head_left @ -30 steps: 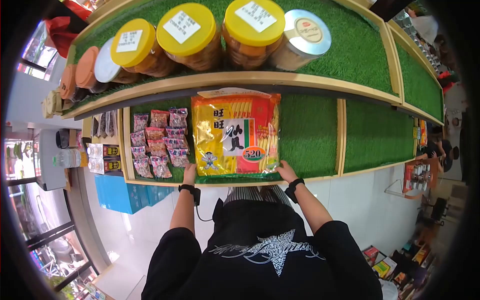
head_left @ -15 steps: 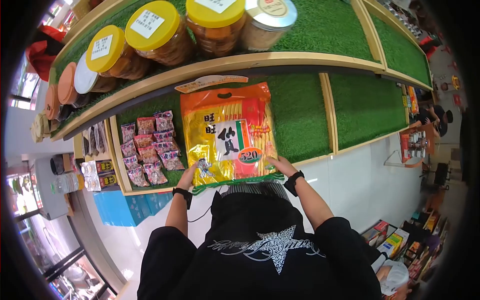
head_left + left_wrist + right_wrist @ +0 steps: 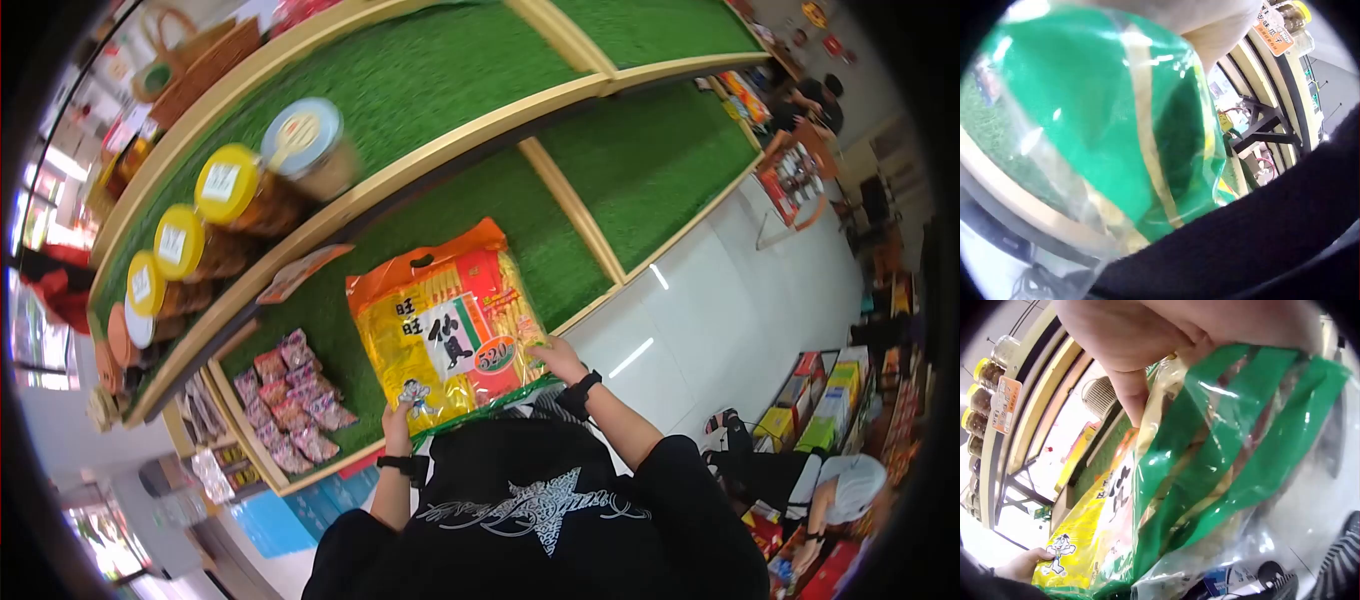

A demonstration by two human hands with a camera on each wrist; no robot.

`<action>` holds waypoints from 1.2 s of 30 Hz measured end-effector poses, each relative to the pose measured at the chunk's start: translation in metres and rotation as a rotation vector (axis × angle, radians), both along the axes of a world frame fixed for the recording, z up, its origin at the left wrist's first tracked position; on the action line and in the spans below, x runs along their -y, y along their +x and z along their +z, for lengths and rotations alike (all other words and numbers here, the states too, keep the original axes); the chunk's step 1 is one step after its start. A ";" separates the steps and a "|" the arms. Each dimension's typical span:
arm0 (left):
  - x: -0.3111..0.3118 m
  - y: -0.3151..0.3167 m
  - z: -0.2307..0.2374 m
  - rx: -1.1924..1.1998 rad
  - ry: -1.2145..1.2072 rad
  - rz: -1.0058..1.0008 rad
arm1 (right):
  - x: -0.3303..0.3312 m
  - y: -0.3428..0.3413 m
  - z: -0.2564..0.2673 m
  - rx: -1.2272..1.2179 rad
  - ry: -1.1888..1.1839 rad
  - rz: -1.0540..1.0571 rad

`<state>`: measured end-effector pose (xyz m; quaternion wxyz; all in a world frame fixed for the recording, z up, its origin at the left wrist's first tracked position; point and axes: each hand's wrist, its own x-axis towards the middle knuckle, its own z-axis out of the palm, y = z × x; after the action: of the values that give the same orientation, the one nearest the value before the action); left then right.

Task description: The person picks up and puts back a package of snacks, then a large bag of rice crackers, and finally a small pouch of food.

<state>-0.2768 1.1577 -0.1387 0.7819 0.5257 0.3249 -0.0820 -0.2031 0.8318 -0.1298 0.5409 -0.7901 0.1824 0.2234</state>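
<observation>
A large yellow, red and orange bag of rice crackers [image 3: 440, 335] is held at its two lower corners, in front of my chest. My left hand [image 3: 397, 428] grips the near left corner, thumb on the front face. Its counterpart, my right hand [image 3: 560, 359], holds the right edge, and in the right wrist view its thumb [image 3: 1130, 394] presses on the plastic. Green stripes mark the clear bottom end [image 3: 1079, 100] of the bag in the left wrist view. The bag is tilted and overlaps the green shelf in the head view.
Small pink snack packets [image 3: 290, 400] lie in the shelf's left section. Above, lidded jars [image 3: 225, 190] line the upper shelf, with a price card [image 3: 300, 272] at its edge. A wooden divider [image 3: 570, 210] splits the lower shelf. Another person [image 3: 800, 490] is at the lower right.
The bag has come off the shelf toward my body and is now tilted, both hands staying on it. My view has turned, so the shelf slants and the jars sit further left.
</observation>
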 end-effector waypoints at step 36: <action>0.503 0.103 0.157 0.257 -0.173 -1.052 | 0.339 -0.239 0.177 0.507 0.136 -1.413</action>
<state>-0.1735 0.6544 0.0182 0.7091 0.5569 -0.0878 -0.4234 -0.4419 0.4924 0.0474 0.6284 -0.4771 0.5017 -0.3547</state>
